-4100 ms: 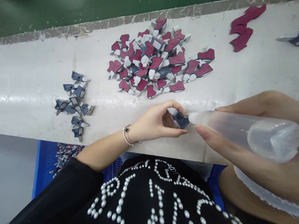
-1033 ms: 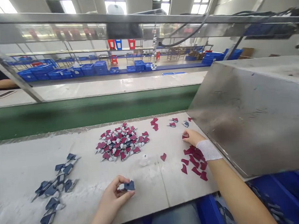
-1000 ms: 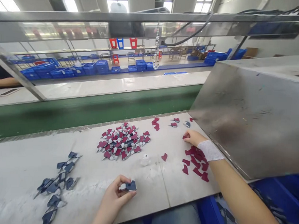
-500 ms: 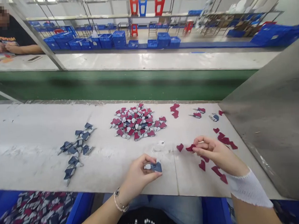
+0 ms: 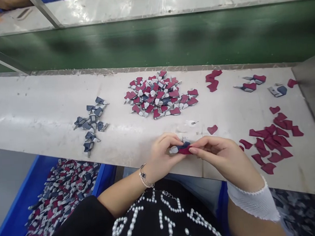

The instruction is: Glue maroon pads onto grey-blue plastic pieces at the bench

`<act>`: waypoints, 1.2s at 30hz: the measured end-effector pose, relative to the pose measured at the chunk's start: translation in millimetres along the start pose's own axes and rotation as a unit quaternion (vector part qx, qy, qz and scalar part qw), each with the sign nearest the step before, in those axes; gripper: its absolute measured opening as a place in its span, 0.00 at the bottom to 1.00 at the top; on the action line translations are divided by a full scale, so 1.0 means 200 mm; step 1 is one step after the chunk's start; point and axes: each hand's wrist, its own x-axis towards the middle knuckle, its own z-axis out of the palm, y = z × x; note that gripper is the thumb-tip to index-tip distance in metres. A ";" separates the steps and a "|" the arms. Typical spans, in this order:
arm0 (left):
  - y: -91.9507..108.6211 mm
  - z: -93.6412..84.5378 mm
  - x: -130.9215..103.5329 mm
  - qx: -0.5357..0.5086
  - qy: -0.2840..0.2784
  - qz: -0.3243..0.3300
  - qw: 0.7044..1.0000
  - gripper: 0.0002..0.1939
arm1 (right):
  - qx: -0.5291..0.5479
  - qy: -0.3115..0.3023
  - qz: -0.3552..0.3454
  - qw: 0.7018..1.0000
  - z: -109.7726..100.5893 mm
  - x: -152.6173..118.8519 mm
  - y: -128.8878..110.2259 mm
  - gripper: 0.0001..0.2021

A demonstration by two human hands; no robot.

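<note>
My left hand (image 5: 165, 155) is closed on a small dark-blue and grey plastic part (image 5: 183, 145), near the front edge of the worktable. Between the fingertips of my right hand (image 5: 218, 152) is a flat maroon piece (image 5: 184, 150), which lies against the blue part; whether it is seated there I cannot tell. Right of my hands, loose maroon pieces (image 5: 273, 139) are scattered. A heap of joined maroon, grey and blue parts (image 5: 154, 94) lies beyond my hands. To the left is a group of blue and grey parts (image 5: 92, 122) without maroon pieces.
A blue crate (image 5: 13, 212) full of parts stands below the table edge at left; dark parts (image 5: 300, 209) fill the lower right. A metal panel (image 5: 310, 81) bounds the table (image 5: 43, 111) at right. A green belt (image 5: 144, 42) runs behind it.
My right hand has carried the maroon piece left to the blue part in my left hand. The two hands now meet. The view has tilted down, showing more of the crate.
</note>
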 end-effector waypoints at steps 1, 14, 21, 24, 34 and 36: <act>0.00 0.00 0.00 0.003 -0.006 0.009 1.000 0.13 | -0.003 0.001 -0.002 1.000 -0.01 0.00 0.00 0.14; 0.00 -0.03 0.04 -0.012 -0.046 0.093 0.995 0.13 | -0.030 -0.006 -0.012 0.999 -0.03 0.01 -0.01 0.15; 0.03 -0.04 0.04 -0.071 -0.071 0.088 0.991 0.17 | 0.013 -0.080 -0.017 0.997 -0.05 -0.02 -0.02 0.14; 0.04 -0.05 0.04 -0.096 -0.074 0.073 0.990 0.17 | 0.015 -0.136 -0.012 0.991 -0.05 -0.03 -0.03 0.12; 0.06 -0.07 0.04 -0.062 -0.081 0.116 0.988 0.16 | -0.038 -0.115 -0.040 0.992 -0.01 -0.06 -0.07 0.13; 0.05 -0.07 0.03 -0.069 -0.082 0.124 0.986 0.16 | -0.065 -0.099 -0.052 0.992 0.00 -0.07 -0.08 0.14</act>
